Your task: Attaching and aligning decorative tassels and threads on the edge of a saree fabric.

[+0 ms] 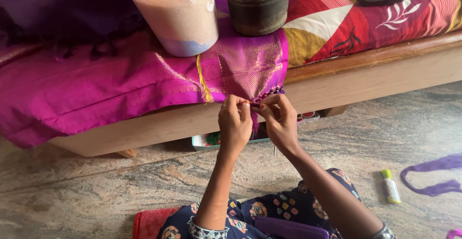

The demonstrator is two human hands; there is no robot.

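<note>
While both hands meet at the bed edge, the left hand [234, 123] and right hand [278, 119] each have a pinching grip on the fringe of the magenta silk saree [120, 85], fingertips pressed together on the purple tassel threads [254, 121] hanging off its border. The saree drapes over the wooden bed frame [375, 75], weighted by a pale plastic container [175, 15] and a dark round jar [257, 6]. A yellow tassel [204, 82] hangs just left. A glue bottle [390, 187] and purple cloth strip [433, 176] lie on the stone floor [120, 186].
</note>
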